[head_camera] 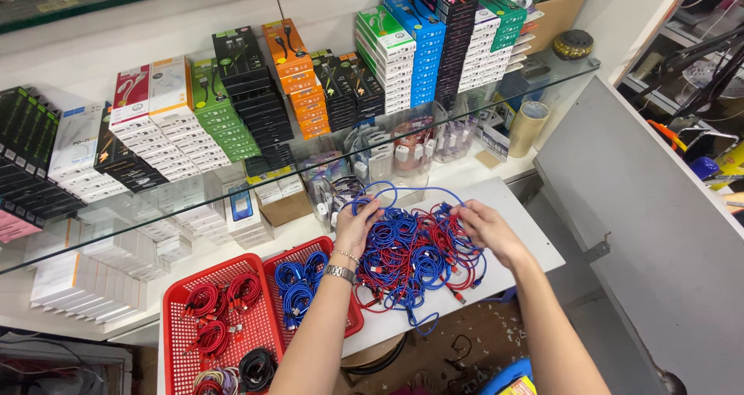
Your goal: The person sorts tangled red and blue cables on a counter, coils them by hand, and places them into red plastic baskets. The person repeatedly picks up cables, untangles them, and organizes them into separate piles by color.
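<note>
- Under both palms: tangled pile of red and blue cables (415, 255), on white table (527, 232).
- Left hand (356, 226) fingers grasping loops; right hand (484, 228) likewise, pulling strands apart.
- Left of my left hand: red baskets (182, 333) keep coils colour-separated.

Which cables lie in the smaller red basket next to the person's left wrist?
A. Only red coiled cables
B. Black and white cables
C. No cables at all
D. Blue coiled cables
D: the smaller red basket beside the left hand holds blue coiled cables, while the red coils lie in the larger red basket next to it.
</note>
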